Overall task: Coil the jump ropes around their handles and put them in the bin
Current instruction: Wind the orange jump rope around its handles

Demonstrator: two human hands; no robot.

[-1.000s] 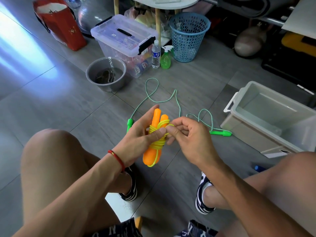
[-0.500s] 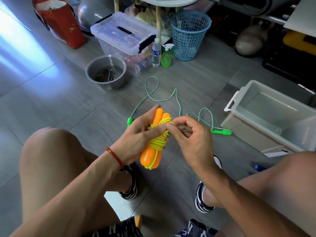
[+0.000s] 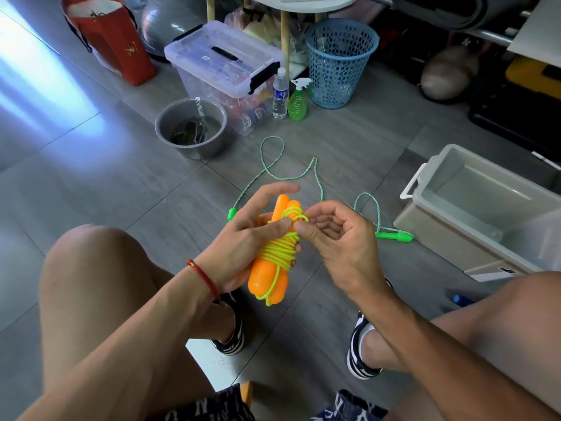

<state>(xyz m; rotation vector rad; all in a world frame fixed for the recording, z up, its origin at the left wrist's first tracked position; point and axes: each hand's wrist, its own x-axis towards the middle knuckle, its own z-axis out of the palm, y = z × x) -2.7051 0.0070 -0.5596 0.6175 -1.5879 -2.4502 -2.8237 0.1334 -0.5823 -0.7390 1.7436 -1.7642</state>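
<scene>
A grey bin (image 3: 473, 220) stands open on the floor at three o'clock, nothing visible inside it. At twelve o'clock sit a lidded clear storage box (image 3: 224, 71) with colourful items inside, a blue mesh basket (image 3: 341, 63) and, at ten o'clock, a grey bucket (image 3: 191, 127) holding something dark. A green jump rope (image 3: 315, 174) lies loose on the floor between bucket and bin, one green handle (image 3: 394, 236) near the bin. At centre, the orange-handled jump rope (image 3: 270, 278) has its yellow cord (image 3: 277, 247) coiled round both handles. The left hand (image 3: 243, 238) grips this bundle from nine o'clock, thumb pressing the coils. The right hand (image 3: 337, 238), at three o'clock, pinches the cord's top loop between thumb and curled fingers.
</scene>
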